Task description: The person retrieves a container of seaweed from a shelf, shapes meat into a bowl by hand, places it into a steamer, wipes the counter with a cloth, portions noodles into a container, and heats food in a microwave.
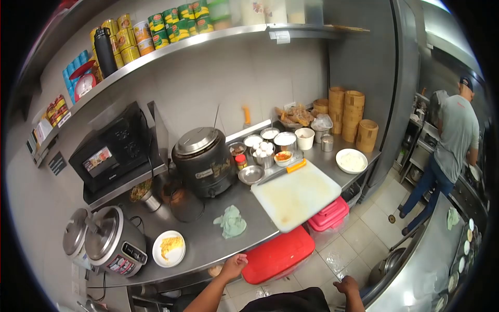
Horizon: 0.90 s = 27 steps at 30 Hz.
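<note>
My left hand hangs in front of the counter edge, beside the red lid of a bin below. Its fingers are curled in, and nothing shows in them. My right hand is low over the tiled floor, loosely closed, with no object visible in it. On the steel counter ahead lie a crumpled green cloth and a white cutting board. A knife with an orange handle rests along the board's back edge. To the left stands a white bowl with yellow food inside.
A black soup warmer, a rice cooker and a microwave line the left side. Bamboo steamers stand at the back right near a bowl of white food. A person works at the far right.
</note>
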Tool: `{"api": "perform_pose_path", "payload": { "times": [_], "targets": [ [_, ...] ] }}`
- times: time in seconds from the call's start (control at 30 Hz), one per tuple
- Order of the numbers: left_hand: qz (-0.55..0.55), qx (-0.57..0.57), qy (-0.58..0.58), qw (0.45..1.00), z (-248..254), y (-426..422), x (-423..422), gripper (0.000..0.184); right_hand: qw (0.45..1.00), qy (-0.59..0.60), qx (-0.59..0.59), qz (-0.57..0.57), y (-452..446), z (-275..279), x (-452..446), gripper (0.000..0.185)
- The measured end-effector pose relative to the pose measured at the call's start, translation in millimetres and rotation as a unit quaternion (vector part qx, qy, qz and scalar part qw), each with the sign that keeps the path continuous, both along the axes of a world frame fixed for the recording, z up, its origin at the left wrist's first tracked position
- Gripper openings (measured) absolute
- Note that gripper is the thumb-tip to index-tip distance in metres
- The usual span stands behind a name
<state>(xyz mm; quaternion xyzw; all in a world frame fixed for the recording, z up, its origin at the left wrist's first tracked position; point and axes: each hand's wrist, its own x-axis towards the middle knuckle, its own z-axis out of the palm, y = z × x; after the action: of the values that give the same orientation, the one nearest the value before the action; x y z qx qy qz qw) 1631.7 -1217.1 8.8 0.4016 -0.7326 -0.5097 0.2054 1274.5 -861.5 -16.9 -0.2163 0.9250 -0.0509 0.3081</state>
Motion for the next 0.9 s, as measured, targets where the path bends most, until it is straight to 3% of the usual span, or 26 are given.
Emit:
{"api": "perform_pose_path", "payload": {
  "times": [0.07,0.17,0.23,0.27,0.33,0.4,0.47,0.5,0.57,0.6,0.63,0.67,0.7,0.73,0.77,0.8,0.87,0.9],
  "targets": [
    [0.03,-0.036,0.011,0.999,11,-22,-25,0.031,0.998,0.015,-0.061,0.03,-31,7,-24,0.065],
    [0.067,-0.131,-0.019,0.989,53,-42,-56,0.037,0.973,-0.015,-0.225,0.056,-101,73,-60,0.059],
    [0.168,-0.394,-0.065,0.901,53,-67,-67,0.046,0.942,-0.039,-0.313,0.119,-157,121,-99,0.058],
    [0.2,-0.362,-0.11,0.904,48,-81,-71,0.051,0.923,-0.029,-0.345,0.169,-186,130,-128,0.049],
    [0.222,-0.269,-0.206,0.914,26,-108,-70,0.059,0.822,-0.228,-0.505,0.134,-253,162,-179,0.039],
    [0.219,-0.206,-0.25,0.92,22,-128,-88,0.063,0.796,-0.204,-0.544,0.17,-331,221,-229,0.029],
    [0.189,-0.144,-0.39,0.89,33,-124,-106,0.07,0.733,-0.204,-0.625,0.174,-404,284,-264,0.023],
    [0.196,-0.141,-0.391,0.888,43,-125,-121,0.07,0.747,-0.171,-0.608,0.209,-431,330,-280,0.02],
    [0.285,-0.044,-0.402,0.869,60,-125,-145,0.07,0.643,-0.215,-0.701,0.219,-500,393,-305,0.021],
    [0.293,-0.039,-0.401,0.867,65,-124,-152,0.07,0.687,-0.148,-0.667,0.248,-535,428,-324,0.019],
    [0.296,-0.056,-0.335,0.893,67,-121,-156,0.069,0.674,-0.188,-0.683,0.209,-571,462,-332,0.022],
    [0.297,-0.072,-0.268,0.914,69,-117,-158,0.067,0.625,-0.255,-0.716,0.179,-610,491,-339,0.038],
    [0.304,-0.066,-0.266,0.912,74,-107,-161,0.067,0.611,-0.273,-0.723,0.17,-635,526,-346,0.052],
    [0.327,-0.036,-0.231,0.916,80,-98,-163,0.066,0.594,-0.287,-0.745,0.102,-667,556,-347,0.054],
    [0.35,-0.007,-0.194,0.916,83,-94,-163,0.064,0.573,-0.3,-0.762,0.033,-693,577,-348,0.056],
    [0.381,-0.032,-0.152,0.911,64,-89,-151,0.062,0.575,-0.304,-0.759,0.04,-702,595,-350,0.056],
    [0.424,-0.026,-0.156,0.892,76,-68,-149,0.062,0.549,-0.421,-0.721,0.04,-706,626,-350,0.042],
    [0.458,-0.021,-0.162,0.874,85,-56,-149,0.061,0.548,-0.425,-0.719,0.045,-717,629,-351,0.042]
  ]
}}
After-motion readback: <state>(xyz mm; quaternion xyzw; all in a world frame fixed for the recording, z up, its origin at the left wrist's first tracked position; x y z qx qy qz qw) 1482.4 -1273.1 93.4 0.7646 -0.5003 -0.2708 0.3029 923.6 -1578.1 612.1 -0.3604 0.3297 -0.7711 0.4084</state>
